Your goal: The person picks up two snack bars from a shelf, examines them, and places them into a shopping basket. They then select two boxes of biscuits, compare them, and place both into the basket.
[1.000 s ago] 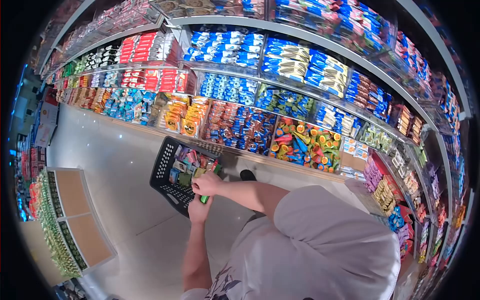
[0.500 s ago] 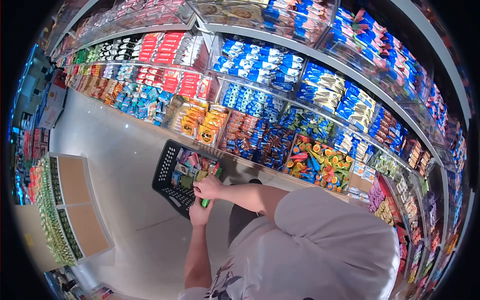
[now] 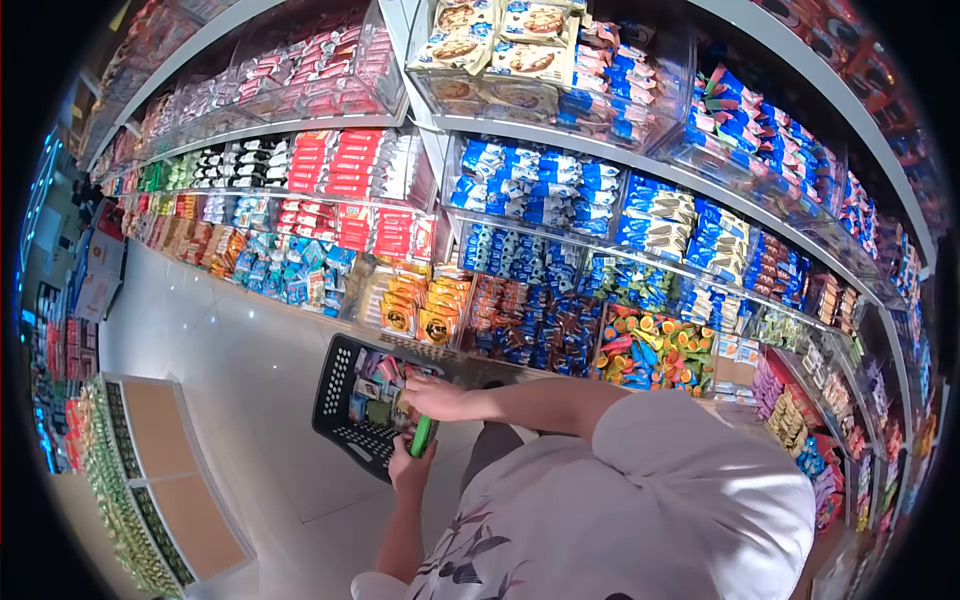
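Note:
A dark perforated basket (image 3: pixel 345 410) hangs low, left of my body, with small colourful packages (image 3: pixel 380 400) inside. My left hand (image 3: pixel 410 465) is closed round the lower end of a green bar-shaped thing (image 3: pixel 422 437) at the basket's near edge; whether this is joined to the basket cannot be made out. My right hand (image 3: pixel 438 398) is just above it, over the basket's right side and close to the packages. Its fingers are bent and pressed together, and what they hold is too small to name.
Shelves with clear bins of wrapped snacks (image 3: pixel 540 185) curve across the top and right. Orange packs (image 3: pixel 405 310) and a bin of colourful cone-shaped sweets (image 3: pixel 655 350) sit behind the basket. At the lower left stands a display unit (image 3: pixel 195 500) on pale floor (image 3: pixel 270 400).
My right hand has shifted off the green thing towards the basket's right side, and more of the green shows above my left hand. The view has tilted up, so shelves and basket appear lower.

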Tool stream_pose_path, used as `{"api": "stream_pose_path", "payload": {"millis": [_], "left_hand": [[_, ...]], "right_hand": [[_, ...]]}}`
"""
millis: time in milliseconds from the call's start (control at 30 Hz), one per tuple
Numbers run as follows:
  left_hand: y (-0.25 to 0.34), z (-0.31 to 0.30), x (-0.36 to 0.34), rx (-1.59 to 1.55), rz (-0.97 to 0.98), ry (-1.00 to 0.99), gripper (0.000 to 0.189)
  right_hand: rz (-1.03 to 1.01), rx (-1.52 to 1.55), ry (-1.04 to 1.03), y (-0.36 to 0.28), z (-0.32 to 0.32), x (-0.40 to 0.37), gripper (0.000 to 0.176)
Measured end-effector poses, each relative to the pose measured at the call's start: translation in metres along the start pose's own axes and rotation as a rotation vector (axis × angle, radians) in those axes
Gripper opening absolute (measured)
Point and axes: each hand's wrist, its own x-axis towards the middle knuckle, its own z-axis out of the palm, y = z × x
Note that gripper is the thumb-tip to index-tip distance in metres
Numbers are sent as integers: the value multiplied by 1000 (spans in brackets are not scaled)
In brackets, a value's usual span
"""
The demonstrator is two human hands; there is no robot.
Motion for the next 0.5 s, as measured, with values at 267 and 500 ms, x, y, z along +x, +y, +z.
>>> {"api": "stream_pose_path", "payload": {"millis": [267,500], "left_hand": [[-5,-25,15,-125,83,26,59],[144,-26,98,-535,565,-46,27]], "right_hand": [[240,-66,269,60,-155,-43,13],[340,-117,306,-15,-225,-83,14]]}}
